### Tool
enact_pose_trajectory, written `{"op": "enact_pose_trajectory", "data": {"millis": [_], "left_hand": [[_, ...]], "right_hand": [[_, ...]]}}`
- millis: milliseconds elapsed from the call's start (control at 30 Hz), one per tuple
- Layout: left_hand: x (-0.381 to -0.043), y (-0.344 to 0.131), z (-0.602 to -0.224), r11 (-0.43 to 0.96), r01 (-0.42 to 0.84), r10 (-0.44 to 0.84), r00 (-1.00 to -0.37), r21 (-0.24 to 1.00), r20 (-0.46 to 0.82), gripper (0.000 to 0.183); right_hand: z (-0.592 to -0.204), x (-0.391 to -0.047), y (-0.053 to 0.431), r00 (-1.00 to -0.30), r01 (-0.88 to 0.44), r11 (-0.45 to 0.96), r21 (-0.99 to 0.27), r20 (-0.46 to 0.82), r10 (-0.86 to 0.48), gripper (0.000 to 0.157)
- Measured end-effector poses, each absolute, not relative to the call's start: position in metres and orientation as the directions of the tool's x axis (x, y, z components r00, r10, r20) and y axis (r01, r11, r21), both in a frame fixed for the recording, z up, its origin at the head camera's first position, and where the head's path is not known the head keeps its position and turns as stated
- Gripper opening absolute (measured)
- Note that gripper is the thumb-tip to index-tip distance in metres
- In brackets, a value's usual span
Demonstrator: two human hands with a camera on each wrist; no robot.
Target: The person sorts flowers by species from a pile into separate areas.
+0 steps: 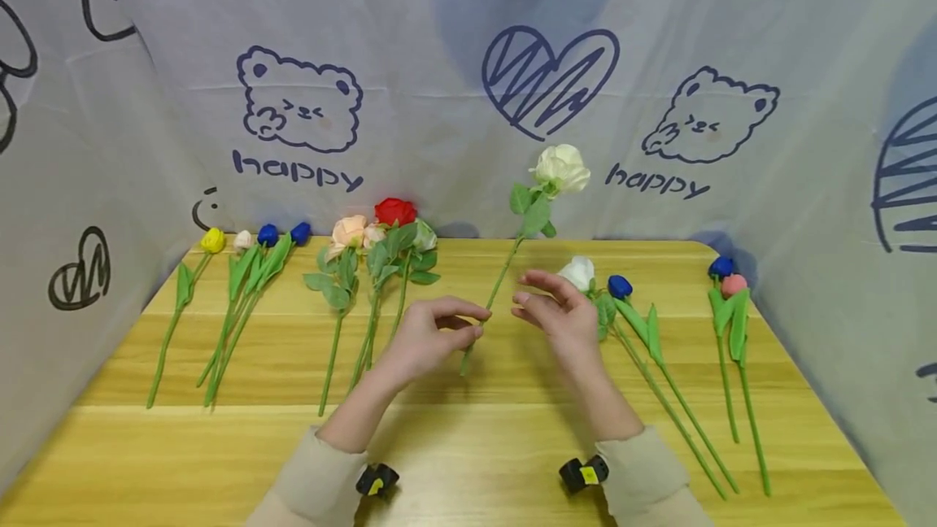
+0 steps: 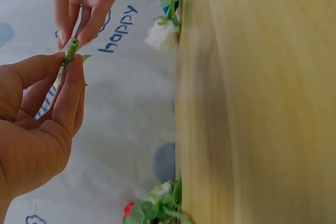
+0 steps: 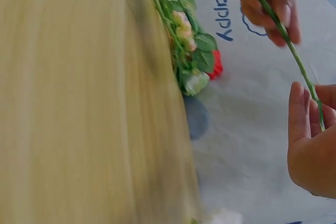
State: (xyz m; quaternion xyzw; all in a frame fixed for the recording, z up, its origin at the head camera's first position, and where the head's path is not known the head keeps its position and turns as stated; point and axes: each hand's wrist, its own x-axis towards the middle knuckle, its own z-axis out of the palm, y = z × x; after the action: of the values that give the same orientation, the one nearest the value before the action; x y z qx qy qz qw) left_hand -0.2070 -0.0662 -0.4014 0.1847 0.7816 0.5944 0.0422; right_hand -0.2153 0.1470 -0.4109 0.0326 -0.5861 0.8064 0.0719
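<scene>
A white rose [image 1: 562,169] with green leaves stands tilted above the table, its bloom up and to the right. Near the lower end of its green stem [image 1: 503,268], my left hand [image 1: 428,341] pinches it between thumb and fingertips. In the left wrist view the cut stem end [image 2: 72,49] points out above the left fingers. My right hand [image 1: 569,325] is held beside the stem on the right, fingers loosely bent and spread. The head view shows a gap between those fingertips and the stem; in the right wrist view the stem overlaps the right hand [image 3: 315,156].
Yellow [image 1: 212,240], white and blue tulips lie at the left of the wooden table [image 1: 468,446]. Peach, red [image 1: 395,211] and pale roses lie left of centre. Right of my right hand lie another white rose [image 1: 578,272], blue tulips [image 1: 620,287] and a pink tulip [image 1: 734,286].
</scene>
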Motion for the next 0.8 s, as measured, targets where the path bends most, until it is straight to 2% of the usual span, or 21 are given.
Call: {"op": "enact_pose_trajectory", "data": {"millis": [333,533,667,800], "left_hand": [[-0.197,-0.113,-0.395,0.288,0.215,0.264,-0.955,0.933,0.139,0.021],[-0.187,-0.148,-0.392,0.333,0.181,0.192,-0.974,0.925,0.122,0.023],[-0.181,-0.173,-0.39,0.366,0.154,0.141,-0.984,0.918,0.108,0.024],[-0.175,-0.201,-0.386,0.417,0.125,0.091,-0.991,0.9,0.096,0.026]], "right_hand": [[-0.408,-0.208,0.194,-0.974,-0.217,-0.161,-0.963,0.203,0.097,0.036],[-0.411,-0.198,0.233,-0.98,-0.177,-0.062,-0.982,0.171,0.097,0.034],[-0.415,-0.191,0.253,-0.983,-0.144,0.05,-0.988,0.149,0.108,0.033],[-0.42,-0.186,0.272,-0.989,-0.086,0.245,-0.966,0.113,0.1,0.036]]}}
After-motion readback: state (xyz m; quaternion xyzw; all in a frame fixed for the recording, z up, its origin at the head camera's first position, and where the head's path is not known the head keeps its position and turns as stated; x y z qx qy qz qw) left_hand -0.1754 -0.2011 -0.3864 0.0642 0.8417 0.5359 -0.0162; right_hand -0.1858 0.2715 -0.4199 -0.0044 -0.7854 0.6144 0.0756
